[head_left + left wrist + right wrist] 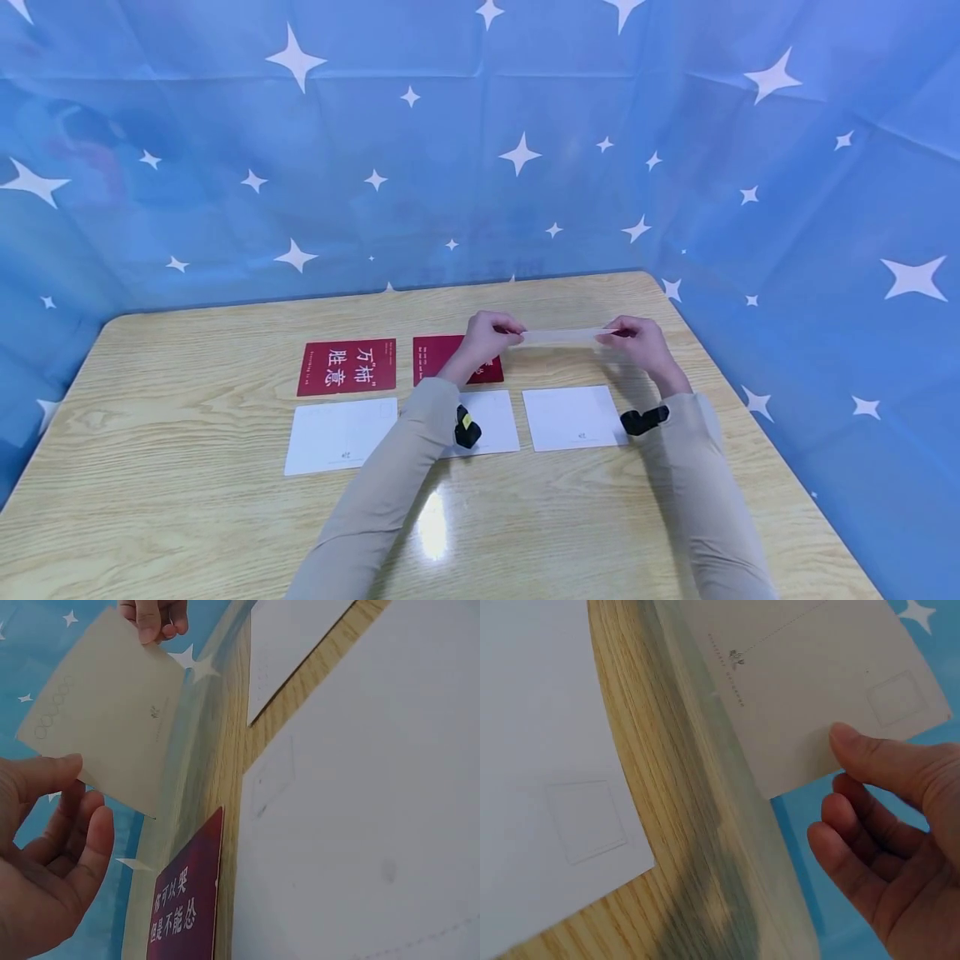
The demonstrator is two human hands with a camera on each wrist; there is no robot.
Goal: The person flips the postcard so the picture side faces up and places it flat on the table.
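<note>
Both hands are on one card [558, 337]: left hand [489, 337] pinches one end, right hand [641, 342] pinches the other. Neither has let go. Card is up off the surface [187, 450], stretched between the two hands, printed white face toward the wrists. Can't confirm what's on its other face.

Left of the left hand: first red card [347, 367], lettering up. Just under that hand, partly covered: second red card [427, 362], also lettering up.

Nearer me than the hands: left white card [341, 436], off to the left hand's near-left; middle white card [487, 421], partly hidden by the left sleeve [412, 458]; right white card [575, 417], between the hands.

Progress, my read: partway. Five cards are down in two rows; the held one isn't set down yet. White cards' undersides are hidden, so can't call those finished.
</note>
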